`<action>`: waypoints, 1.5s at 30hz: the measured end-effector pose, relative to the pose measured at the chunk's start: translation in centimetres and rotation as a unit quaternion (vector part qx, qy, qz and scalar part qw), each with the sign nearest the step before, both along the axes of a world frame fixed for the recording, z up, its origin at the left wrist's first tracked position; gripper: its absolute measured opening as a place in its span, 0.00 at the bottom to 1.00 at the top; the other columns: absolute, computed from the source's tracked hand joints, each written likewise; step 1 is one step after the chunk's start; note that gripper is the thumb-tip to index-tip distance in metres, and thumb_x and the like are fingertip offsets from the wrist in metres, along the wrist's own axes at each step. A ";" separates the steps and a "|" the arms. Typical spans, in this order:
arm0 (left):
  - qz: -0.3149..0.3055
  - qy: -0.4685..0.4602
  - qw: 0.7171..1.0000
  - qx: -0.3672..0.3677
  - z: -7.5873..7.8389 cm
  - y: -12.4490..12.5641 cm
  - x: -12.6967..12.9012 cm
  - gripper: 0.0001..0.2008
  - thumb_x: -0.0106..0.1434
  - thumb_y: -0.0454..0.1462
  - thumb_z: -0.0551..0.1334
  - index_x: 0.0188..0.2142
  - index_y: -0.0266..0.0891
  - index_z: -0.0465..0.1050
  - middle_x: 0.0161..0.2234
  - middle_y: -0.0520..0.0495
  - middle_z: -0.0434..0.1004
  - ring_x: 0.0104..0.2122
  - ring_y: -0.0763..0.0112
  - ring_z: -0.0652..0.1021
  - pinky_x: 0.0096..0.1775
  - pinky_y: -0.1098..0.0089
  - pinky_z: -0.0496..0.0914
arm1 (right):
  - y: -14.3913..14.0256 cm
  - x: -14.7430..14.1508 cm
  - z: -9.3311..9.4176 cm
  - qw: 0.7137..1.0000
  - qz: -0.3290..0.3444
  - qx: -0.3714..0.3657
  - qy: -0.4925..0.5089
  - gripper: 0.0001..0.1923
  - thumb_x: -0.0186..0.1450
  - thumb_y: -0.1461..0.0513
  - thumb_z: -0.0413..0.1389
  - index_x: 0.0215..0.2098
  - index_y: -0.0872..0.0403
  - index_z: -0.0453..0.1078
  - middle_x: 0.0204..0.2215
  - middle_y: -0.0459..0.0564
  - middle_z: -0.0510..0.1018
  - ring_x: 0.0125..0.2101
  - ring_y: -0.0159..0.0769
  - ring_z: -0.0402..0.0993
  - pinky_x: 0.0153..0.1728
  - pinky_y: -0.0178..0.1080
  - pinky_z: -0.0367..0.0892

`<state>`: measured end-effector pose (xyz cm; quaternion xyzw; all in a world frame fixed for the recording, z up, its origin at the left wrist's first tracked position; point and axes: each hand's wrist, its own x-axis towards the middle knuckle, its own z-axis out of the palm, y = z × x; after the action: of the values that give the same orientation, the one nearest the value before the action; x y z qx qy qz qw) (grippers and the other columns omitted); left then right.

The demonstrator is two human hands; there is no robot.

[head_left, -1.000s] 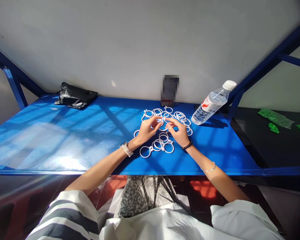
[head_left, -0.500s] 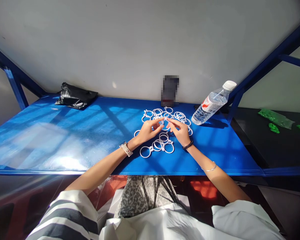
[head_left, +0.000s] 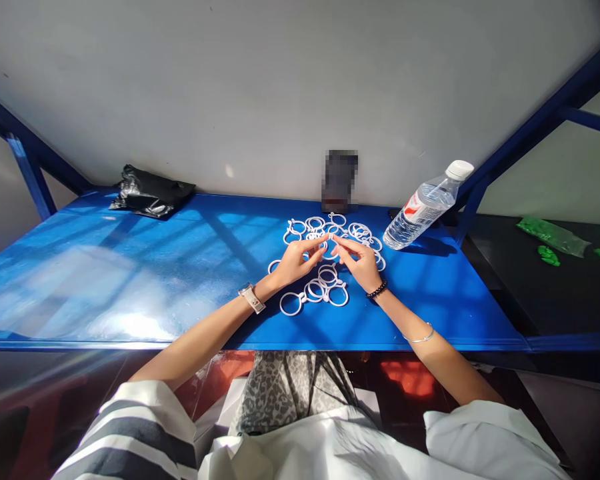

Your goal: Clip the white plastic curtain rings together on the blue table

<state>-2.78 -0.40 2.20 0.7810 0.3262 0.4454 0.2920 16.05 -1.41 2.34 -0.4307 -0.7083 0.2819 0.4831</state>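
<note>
- Since a second ago our hands barely shift; fingertips come a bit closer together over the pile.
- Left hand (head_left: 294,261) and right hand (head_left: 363,265) pinch narrow on one white ring (head_left: 329,239), lifted for working.
- Loose rings (head_left: 320,291) lie at 6 o'clock of it on the blue table (head_left: 130,267).
- Water bottle (head_left: 423,207) sits at 2 o'clock, clear of the hands.
</note>
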 end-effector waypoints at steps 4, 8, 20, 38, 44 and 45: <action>-0.004 -0.013 1.000 -0.019 0.1 0.1 0.0 0.21 0.67 0.43 0.56 0.54 0.33 0.71 0.26 0.47 0.77 0.22 0.76 0.74 0.22 0.79 0.67 | 0.1 0.1 -0.2 1.000 0.005 -0.005 -0.010 0.17 0.66 0.57 0.53 0.51 0.50 0.74 0.38 0.51 0.81 0.26 0.34 0.75 0.28 0.38 0.76; -0.001 -0.016 0.999 -0.036 0.1 0.1 0.0 0.22 0.67 0.44 0.56 0.54 0.32 0.71 0.26 0.46 0.78 0.22 0.75 0.74 0.22 0.78 0.67 | 0.1 0.1 -0.2 1.000 0.008 -0.007 -0.017 0.17 0.65 0.57 0.54 0.51 0.49 0.74 0.41 0.51 0.81 0.27 0.34 0.75 0.29 0.39 0.76; 0.013 -0.025 0.999 -0.042 -0.1 0.1 0.1 0.22 0.67 0.42 0.56 0.55 0.28 0.70 0.25 0.46 0.77 0.22 0.76 0.73 0.23 0.78 0.67 | 0.0 -0.1 -0.3 0.998 0.061 -0.015 -0.030 0.22 0.66 0.58 0.52 0.57 0.51 0.68 0.39 0.52 0.78 0.24 0.31 0.71 0.30 0.39 0.75; 0.012 -0.029 1.000 -0.005 -0.2 0.2 0.3 0.23 0.67 0.42 0.57 0.57 0.30 0.68 0.25 0.49 0.76 0.21 0.78 0.72 0.25 0.78 0.66 | 0.2 0.0 -0.5 0.990 0.033 0.086 -0.106 0.24 0.68 0.57 0.53 0.61 0.47 0.64 0.34 0.49 0.77 0.25 0.34 0.70 0.32 0.40 0.73; 0.013 -0.050 0.999 -0.001 0.0 0.0 0.3 0.22 0.67 0.41 0.58 0.57 0.33 0.69 0.23 0.50 0.74 0.21 0.78 0.70 0.25 0.78 0.66 | 0.1 0.0 -0.2 0.989 0.023 0.095 -0.114 0.24 0.68 0.57 0.52 0.62 0.48 0.62 0.35 0.50 0.77 0.26 0.35 0.71 0.32 0.40 0.74; 0.015 -0.054 0.998 0.001 0.1 0.0 0.3 0.22 0.66 0.41 0.58 0.56 0.33 0.69 0.23 0.51 0.74 0.21 0.78 0.70 0.24 0.78 0.66 | 0.0 -0.1 -0.1 0.988 0.021 0.096 -0.116 0.24 0.68 0.57 0.52 0.62 0.48 0.62 0.35 0.50 0.77 0.26 0.35 0.71 0.32 0.40 0.74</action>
<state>-2.47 -0.39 2.29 0.7513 0.3209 0.4914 0.3020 15.99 -1.37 2.23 -0.3967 -0.7923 0.1707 0.4309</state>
